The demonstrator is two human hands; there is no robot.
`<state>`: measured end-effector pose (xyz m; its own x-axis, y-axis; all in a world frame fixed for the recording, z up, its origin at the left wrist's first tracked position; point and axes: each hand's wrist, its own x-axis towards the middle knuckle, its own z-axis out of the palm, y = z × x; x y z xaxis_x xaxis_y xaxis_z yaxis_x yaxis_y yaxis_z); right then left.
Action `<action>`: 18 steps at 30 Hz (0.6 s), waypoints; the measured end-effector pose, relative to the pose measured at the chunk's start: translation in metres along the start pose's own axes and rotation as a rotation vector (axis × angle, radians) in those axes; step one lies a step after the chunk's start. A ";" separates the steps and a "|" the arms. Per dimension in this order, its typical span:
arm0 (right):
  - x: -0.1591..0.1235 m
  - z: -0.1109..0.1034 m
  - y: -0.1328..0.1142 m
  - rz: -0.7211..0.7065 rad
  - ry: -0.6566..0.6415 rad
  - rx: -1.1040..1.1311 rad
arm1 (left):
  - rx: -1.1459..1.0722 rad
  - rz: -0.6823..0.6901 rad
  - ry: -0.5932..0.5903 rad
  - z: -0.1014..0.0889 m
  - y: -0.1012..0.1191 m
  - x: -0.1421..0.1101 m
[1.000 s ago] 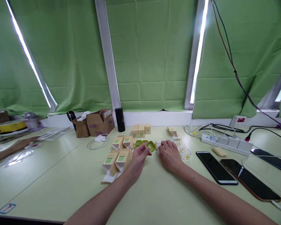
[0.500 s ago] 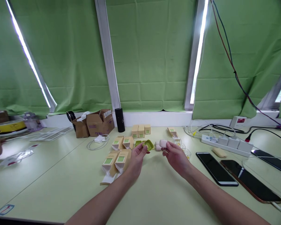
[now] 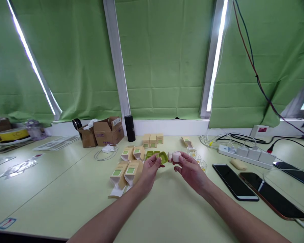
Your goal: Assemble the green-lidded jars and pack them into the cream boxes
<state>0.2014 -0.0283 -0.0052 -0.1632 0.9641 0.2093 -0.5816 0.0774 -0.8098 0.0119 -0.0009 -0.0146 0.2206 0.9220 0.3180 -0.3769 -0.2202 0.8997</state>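
Observation:
My left hand (image 3: 150,171) pinches a small green square dish (image 3: 163,157) by its edge, its hollow side facing me. In my right hand (image 3: 192,172) a small white rounded block (image 3: 176,156) sits between thumb and fingers, a short gap to the right of the dish. More green dishes (image 3: 149,154) stand just behind my left fingers. Another white piece (image 3: 170,156) is partly hidden behind the block. To the left, open kraft cartons (image 3: 118,172) with green labels lie in pairs. Beyond my right hand are several clear cups (image 3: 203,165) with yellow bits inside.
Closed small boxes (image 3: 153,140) stand farther back, near a black cylinder (image 3: 129,128) and a cardboard box (image 3: 108,132). Phones (image 3: 235,182) and a white power strip (image 3: 245,156) with cables lie on the right. Clear plastic bags (image 3: 20,168) lie far left.
My left hand has brought the green dish slightly right, nearer the white block, and the dish now faces me more. Another person's hand has left the view at the left edge.

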 end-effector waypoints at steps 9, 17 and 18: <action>-0.005 0.010 -0.011 -0.103 -0.023 -0.083 | 0.072 0.006 0.027 -0.001 -0.004 0.001; 0.001 0.003 -0.003 -0.176 0.115 -0.290 | 0.171 0.028 0.040 -0.001 -0.006 0.002; 0.002 0.002 -0.002 -0.183 0.130 -0.319 | 0.179 0.030 0.043 -0.001 -0.005 0.002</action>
<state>0.2005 -0.0265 -0.0021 0.0346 0.9496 0.3114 -0.3118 0.3063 -0.8994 0.0138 0.0025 -0.0188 0.1717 0.9262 0.3357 -0.2156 -0.2972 0.9302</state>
